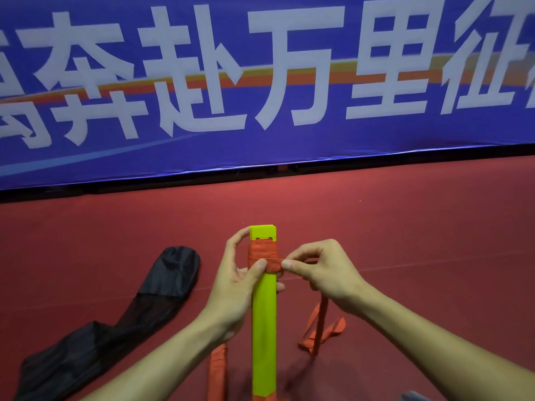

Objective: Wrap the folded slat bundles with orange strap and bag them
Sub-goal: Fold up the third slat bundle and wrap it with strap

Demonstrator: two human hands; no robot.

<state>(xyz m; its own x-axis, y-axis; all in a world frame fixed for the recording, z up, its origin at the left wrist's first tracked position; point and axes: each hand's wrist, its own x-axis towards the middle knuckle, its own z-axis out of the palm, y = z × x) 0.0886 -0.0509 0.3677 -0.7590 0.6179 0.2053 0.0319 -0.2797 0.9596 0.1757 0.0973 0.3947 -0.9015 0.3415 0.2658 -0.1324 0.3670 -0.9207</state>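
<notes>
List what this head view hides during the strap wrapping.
Head view:
slat bundle, near end: cut by the bottom edge.
orange strap behind the bundle: hidden by bundle and left hand.
strap inside the right hand: hidden by its fingers.
black bag, lower end: cut by the bottom edge.

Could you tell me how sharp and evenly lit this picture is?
Head view: the banner lettering is smeared by blur and its lower edge bows from the wide lens; the slat bundle, orange strap, left hand and right hand look fairly sharp; light is soft, with a faint shadow on the floor.
</notes>
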